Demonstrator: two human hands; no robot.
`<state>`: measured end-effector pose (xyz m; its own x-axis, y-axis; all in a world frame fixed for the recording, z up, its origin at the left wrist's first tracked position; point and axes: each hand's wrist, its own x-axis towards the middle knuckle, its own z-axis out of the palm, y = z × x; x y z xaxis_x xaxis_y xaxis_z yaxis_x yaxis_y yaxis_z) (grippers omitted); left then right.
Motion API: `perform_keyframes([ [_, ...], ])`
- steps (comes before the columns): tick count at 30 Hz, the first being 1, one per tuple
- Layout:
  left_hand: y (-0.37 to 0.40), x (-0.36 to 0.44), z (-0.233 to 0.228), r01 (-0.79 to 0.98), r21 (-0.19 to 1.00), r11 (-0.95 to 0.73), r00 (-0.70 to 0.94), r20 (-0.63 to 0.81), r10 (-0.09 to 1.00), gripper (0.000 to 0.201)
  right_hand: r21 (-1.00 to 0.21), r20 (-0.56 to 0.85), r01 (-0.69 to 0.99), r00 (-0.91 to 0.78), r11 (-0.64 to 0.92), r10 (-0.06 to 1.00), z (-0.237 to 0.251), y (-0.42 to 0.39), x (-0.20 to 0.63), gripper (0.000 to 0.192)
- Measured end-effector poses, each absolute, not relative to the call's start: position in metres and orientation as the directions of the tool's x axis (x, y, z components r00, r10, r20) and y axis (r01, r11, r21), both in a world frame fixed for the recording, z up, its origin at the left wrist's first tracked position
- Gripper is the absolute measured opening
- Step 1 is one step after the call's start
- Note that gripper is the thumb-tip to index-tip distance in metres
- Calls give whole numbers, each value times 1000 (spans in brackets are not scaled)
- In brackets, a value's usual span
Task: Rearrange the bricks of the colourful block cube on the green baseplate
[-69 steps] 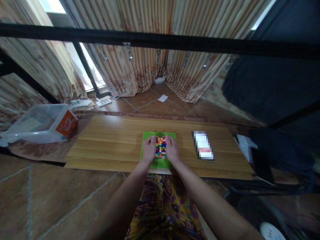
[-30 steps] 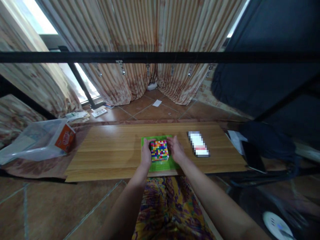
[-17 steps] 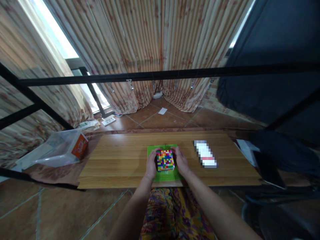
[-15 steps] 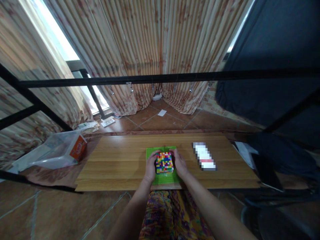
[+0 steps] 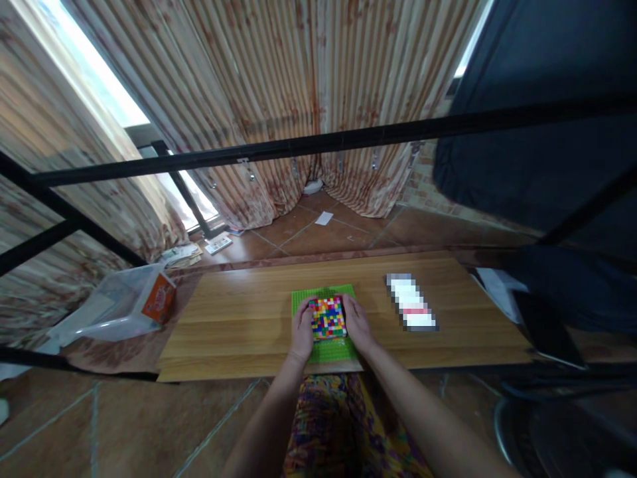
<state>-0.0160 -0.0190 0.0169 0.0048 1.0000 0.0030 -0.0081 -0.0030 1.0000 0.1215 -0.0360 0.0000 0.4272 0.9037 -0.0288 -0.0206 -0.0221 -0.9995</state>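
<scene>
While the brick block (image 5: 327, 317) sits on the green baseplate (image 5: 323, 295) at the table's (image 5: 239, 318) near edge, my left hand (image 5: 302, 330) and right hand (image 5: 356, 323) clasp its opposite sides, fingers curled against it, equally near.

Striped curtains (image 5: 279, 86) over bright window (image 5: 94, 86) — terracotta tile floor (image 5: 124, 425), wooden tabletop (image 5: 233, 318).

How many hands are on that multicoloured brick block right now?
2. The left hand grips the left side of the multicoloured brick block; the right hand grips its right side, over the green baseplate.
</scene>
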Motion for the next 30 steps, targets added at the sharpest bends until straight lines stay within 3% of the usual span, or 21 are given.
perform_keyframes([
  [8,-16,-20,13,51,998,-27,32,25,999,31,-999,-26,-30,416,-15,909,0,-37,117,53],
  [14,-15,-20,13,75,996,-45,24,43,999,33,-997,75,51,370,60,926,-5,-38,122,52],
  [30,-22,-16,10,-30,999,-24,-56,22,998,32,-996,75,73,337,53,938,-5,-46,125,49],
])
